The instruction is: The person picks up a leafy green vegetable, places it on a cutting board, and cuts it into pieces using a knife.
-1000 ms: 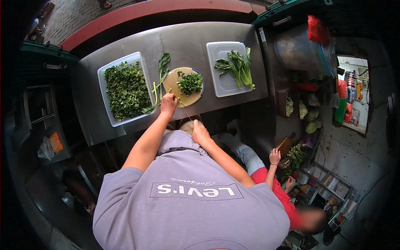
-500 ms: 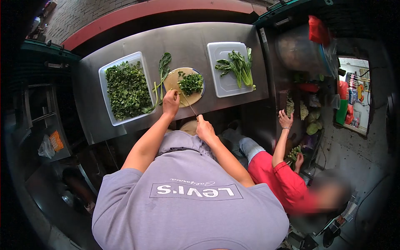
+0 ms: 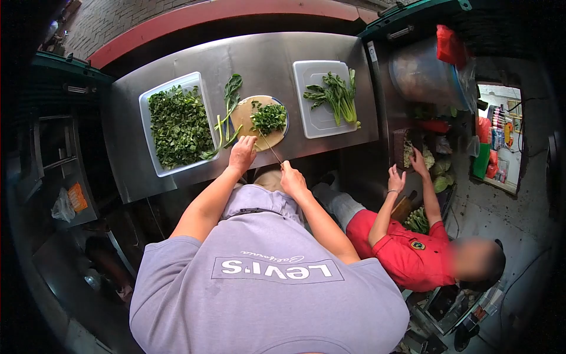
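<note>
**Leafy greens being cut at a steel counter [image 3: 259, 59]**

Far left, a white tub [image 3: 156, 91] holds chopped leaves [image 3: 180, 124]. Loose leafy stalks [image 3: 232, 88] lie between tub and round board [image 3: 242, 115]. The left hand [image 3: 242, 156], fingers bent, is at the board's near edge; any grip cannot be told. A cut heap [image 3: 269, 119] rests on the board, the knife [image 3: 270, 147] at its near side, the handle enclosed by the right hand's [image 3: 293, 179] curled fingers. Farther right, an uncut bunch [image 3: 339, 101] lies on a white lid [image 3: 312, 121]; beyond, a red-shirted co-worker [image 3: 421, 256] extends both arms.
</note>
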Demonstrator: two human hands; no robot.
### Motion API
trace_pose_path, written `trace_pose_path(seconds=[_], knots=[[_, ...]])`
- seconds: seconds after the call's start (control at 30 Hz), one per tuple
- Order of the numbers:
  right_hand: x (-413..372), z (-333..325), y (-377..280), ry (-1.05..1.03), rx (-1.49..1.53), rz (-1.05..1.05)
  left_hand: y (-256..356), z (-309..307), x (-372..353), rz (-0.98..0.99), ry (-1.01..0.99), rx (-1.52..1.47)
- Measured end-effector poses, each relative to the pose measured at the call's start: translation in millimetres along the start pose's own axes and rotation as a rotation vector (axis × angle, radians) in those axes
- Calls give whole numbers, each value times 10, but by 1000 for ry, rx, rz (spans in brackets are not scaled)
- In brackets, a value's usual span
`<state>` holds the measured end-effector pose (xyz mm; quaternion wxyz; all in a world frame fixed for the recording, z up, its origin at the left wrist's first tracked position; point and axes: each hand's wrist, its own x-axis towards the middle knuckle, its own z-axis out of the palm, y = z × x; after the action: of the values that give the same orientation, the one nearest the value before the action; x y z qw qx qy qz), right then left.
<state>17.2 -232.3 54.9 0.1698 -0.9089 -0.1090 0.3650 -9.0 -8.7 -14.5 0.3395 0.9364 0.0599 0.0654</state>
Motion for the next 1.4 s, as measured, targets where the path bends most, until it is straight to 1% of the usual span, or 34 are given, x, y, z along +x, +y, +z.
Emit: trace_pose_path(seconds=[0.03, 0.17, 0.23, 0.27, 0.33, 0.37, 0.43, 0.53, 0.77, 1.0, 1.07, 1.2, 1.27, 1.4], knots=[[-3, -8, 2, 1, 0, 1, 1, -13, 10, 79, 8, 59], [-21, -17, -13, -1, 7, -19, -130, 130, -25, 138, -2, 73], [-22, -11, 2, 9, 13, -22, -121, 124, -45, 59, 1, 91], [-25, -1, 4, 16, 23, -43, -123, 120, -53, 57, 0, 92], [-32, 21, -3, 22, 33, -67, -142, 120, -74, -68, 32, 103], [-41, 34, -2, 19, 40, -73, -152, 127, -82, -70, 32, 102], [-80, 38, -25, 14, 47, -79, -155, 118, -71, -145, 94, 90], [-145, 78, -57, -16, 41, -63, -153, 100, -47, -188, 92, 88], [-276, 242, -88, -45, 7, -54, -191, 188, -51, -211, 139, 51], [-287, 265, -162, -46, -3, -77, -205, 207, -45, -242, 92, 20], [-262, 267, -223, -121, -47, -18, -209, 202, -51, -246, 82, 25], [-222, 253, -279, -121, -22, -22, -193, 232, -76, -224, 120, 28], [-291, 204, -286, -173, -61, -6, -199, 231, -76, -219, 134, 26], [-368, 189, -230, -192, -119, 11, -204, 258, -63, -243, 140, 18]])
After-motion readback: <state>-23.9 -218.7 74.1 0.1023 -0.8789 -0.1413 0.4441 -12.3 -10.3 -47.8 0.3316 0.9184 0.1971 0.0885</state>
